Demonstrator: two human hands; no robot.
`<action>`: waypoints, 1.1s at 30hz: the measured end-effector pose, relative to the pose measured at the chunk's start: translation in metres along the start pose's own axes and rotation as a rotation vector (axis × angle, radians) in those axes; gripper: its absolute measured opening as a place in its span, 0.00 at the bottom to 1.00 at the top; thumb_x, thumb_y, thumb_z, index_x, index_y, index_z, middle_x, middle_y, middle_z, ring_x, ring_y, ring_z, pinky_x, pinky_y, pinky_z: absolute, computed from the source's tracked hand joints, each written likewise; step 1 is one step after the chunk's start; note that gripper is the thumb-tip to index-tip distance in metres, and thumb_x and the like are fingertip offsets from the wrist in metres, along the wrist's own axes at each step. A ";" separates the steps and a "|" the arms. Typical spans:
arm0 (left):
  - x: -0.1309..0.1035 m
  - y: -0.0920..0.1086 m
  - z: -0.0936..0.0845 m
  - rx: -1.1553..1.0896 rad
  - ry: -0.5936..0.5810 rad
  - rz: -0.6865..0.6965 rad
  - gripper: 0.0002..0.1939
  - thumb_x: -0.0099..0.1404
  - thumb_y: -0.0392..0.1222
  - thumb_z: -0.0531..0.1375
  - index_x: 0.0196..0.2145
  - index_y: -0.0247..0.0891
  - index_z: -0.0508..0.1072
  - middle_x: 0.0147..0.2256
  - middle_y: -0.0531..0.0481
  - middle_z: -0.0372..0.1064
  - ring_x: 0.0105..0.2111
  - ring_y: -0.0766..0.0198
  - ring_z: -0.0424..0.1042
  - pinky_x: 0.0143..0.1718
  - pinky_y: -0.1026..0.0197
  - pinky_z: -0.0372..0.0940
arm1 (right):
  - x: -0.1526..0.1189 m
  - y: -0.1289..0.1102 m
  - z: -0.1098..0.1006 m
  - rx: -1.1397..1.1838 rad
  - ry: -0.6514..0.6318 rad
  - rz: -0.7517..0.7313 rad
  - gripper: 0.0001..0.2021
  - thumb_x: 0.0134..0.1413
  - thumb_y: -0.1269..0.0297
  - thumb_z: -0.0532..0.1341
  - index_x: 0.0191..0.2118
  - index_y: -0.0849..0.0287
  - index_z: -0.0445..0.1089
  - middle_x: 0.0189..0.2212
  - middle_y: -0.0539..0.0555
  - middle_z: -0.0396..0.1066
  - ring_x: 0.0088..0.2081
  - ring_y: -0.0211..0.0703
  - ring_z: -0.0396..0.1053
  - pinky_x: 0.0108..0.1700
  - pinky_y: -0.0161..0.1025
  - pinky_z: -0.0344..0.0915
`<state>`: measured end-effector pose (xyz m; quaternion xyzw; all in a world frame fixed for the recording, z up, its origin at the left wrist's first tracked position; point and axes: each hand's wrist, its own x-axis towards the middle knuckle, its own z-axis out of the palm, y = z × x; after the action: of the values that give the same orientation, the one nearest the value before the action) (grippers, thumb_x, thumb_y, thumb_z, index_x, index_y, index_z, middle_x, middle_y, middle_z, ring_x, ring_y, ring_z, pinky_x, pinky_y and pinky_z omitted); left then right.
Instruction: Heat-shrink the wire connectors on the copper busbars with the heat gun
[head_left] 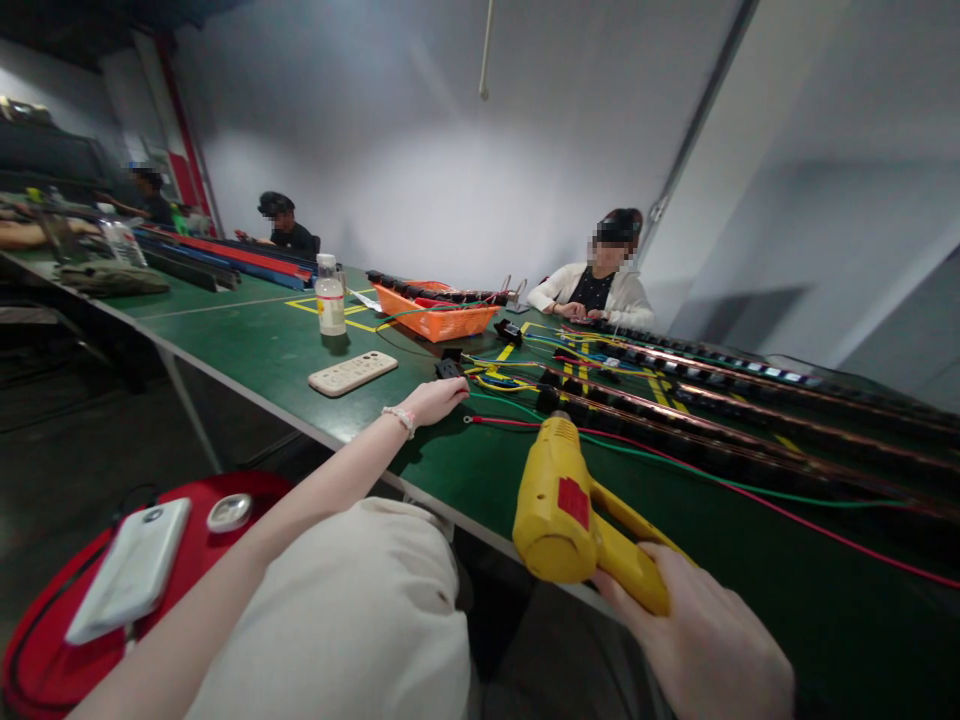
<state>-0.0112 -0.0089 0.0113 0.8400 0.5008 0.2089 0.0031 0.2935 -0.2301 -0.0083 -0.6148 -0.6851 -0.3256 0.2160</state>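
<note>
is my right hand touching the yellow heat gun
Touching: the head view shows the right hand wrapped around the handle of the yellow heat gun.

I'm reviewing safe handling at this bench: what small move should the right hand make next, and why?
I'd probably ease the yellow heat gun in the right hand back slightly. In this view its nozzle appears close to the red wire, and the left hand is nearby, at the black connector.
</note>
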 end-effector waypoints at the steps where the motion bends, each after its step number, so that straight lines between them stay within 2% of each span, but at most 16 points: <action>1: 0.000 0.001 -0.001 0.003 -0.002 -0.003 0.12 0.68 0.46 0.45 0.42 0.43 0.65 0.41 0.50 0.71 0.39 0.60 0.71 0.39 0.61 0.64 | 0.001 -0.002 0.001 0.004 0.020 -0.013 0.31 0.55 0.37 0.42 0.35 0.59 0.68 0.26 0.54 0.70 0.25 0.42 0.64 0.28 0.39 0.54; 5: -0.001 0.003 -0.002 0.007 -0.014 -0.023 0.12 0.69 0.46 0.44 0.41 0.43 0.65 0.41 0.50 0.71 0.39 0.60 0.71 0.39 0.62 0.64 | 0.007 -0.012 0.001 0.029 0.083 -0.053 0.29 0.57 0.39 0.43 0.32 0.59 0.68 0.23 0.52 0.68 0.24 0.41 0.63 0.29 0.38 0.53; 16: -0.003 0.005 -0.002 0.007 0.009 -0.041 0.12 0.69 0.45 0.44 0.42 0.43 0.65 0.42 0.50 0.71 0.40 0.61 0.71 0.40 0.62 0.64 | 0.025 -0.046 0.013 0.163 0.151 -0.123 0.27 0.57 0.40 0.46 0.33 0.61 0.67 0.26 0.53 0.70 0.28 0.41 0.64 0.33 0.38 0.53; 22: -0.001 0.006 -0.002 -0.008 -0.010 -0.056 0.14 0.69 0.44 0.43 0.44 0.43 0.65 0.42 0.50 0.70 0.41 0.60 0.71 0.39 0.62 0.63 | 0.033 -0.065 0.021 0.241 0.089 -0.153 0.26 0.54 0.39 0.49 0.36 0.61 0.67 0.28 0.53 0.69 0.30 0.42 0.65 0.35 0.38 0.53; 26: -0.004 0.009 -0.006 -0.010 -0.043 -0.085 0.14 0.68 0.44 0.44 0.43 0.42 0.65 0.41 0.49 0.71 0.38 0.61 0.71 0.37 0.63 0.63 | 0.037 -0.076 0.022 0.300 0.072 -0.135 0.28 0.54 0.38 0.47 0.35 0.60 0.67 0.28 0.53 0.69 0.31 0.42 0.65 0.35 0.39 0.54; 33: -0.005 0.011 -0.008 -0.008 -0.047 -0.053 0.12 0.65 0.45 0.48 0.43 0.40 0.64 0.41 0.49 0.71 0.38 0.61 0.71 0.36 0.64 0.63 | 0.036 -0.078 0.022 0.303 0.041 -0.138 0.29 0.54 0.38 0.46 0.36 0.61 0.67 0.29 0.54 0.70 0.32 0.44 0.65 0.36 0.40 0.54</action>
<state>-0.0068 -0.0204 0.0188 0.8312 0.5216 0.1910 0.0237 0.2138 -0.1911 -0.0125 -0.5199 -0.7623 -0.2453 0.2972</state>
